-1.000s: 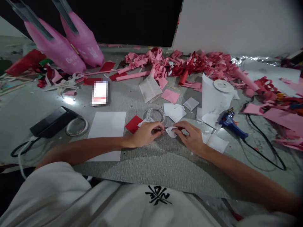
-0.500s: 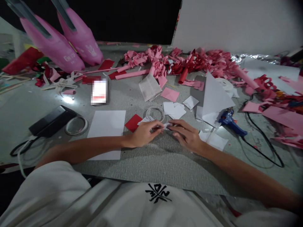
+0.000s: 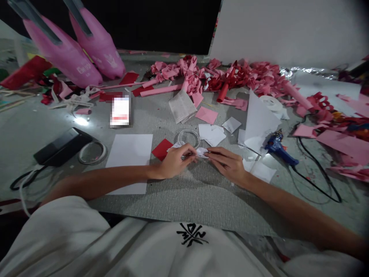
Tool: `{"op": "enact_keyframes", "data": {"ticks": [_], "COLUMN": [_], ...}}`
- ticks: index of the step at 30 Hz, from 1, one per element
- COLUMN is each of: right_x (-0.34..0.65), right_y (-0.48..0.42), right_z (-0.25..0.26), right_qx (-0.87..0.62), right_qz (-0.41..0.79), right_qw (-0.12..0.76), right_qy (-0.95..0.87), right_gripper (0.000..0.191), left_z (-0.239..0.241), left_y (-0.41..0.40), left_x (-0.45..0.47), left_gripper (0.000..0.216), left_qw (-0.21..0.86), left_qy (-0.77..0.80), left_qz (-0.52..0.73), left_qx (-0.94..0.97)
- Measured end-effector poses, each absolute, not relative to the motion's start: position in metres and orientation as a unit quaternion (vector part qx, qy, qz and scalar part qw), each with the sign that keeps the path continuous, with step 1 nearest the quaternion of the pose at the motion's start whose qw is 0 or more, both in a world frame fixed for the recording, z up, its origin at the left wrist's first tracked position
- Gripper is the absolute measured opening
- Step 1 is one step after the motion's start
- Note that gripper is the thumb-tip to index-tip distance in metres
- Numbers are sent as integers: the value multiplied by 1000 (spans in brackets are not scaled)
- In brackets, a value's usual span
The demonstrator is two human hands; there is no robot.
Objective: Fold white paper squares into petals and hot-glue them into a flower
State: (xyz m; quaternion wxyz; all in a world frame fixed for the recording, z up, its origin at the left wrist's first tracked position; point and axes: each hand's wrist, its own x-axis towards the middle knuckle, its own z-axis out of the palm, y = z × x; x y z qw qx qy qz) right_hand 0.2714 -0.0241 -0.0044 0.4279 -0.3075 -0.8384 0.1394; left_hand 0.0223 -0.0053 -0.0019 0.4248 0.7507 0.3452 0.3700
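Between my two hands is a small folded piece of white paper. My left hand pinches its left end between thumb and fingers. On its right end, the fingers and thumb of my right hand are closed. Just beyond my hands a white ring lies on the table, with a red paper square to its left. Several white paper pieces are scattered to the ring's right. A large white sheet lies partly under my left forearm.
A blue hot glue gun with a black cord rests at the right, near a curled white sheet. Crumpled pink paper lines the back. At the left are a black box, a tape roll, a lit phone and pink bottles.
My right fingers have drawn together on the paper's right end, and more of the white paper shows between my hands. The table things stay where they were.
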Motion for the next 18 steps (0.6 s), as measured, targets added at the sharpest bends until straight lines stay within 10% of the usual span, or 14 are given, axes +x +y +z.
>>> {"op": "enact_keyframes", "data": {"ticks": [18], "right_x": [271], "right_y": [-26], "right_z": [0], "right_qx": [-324], "right_qz": [152], "right_qw": [429], "right_qy": [-829], "right_gripper": [19], "left_z": [-2], "left_y": [-5], "left_x": [19], "left_gripper": [23], "left_qw": [372], "left_qy": [330], "left_qz": [350], "left_qx": [794]}}
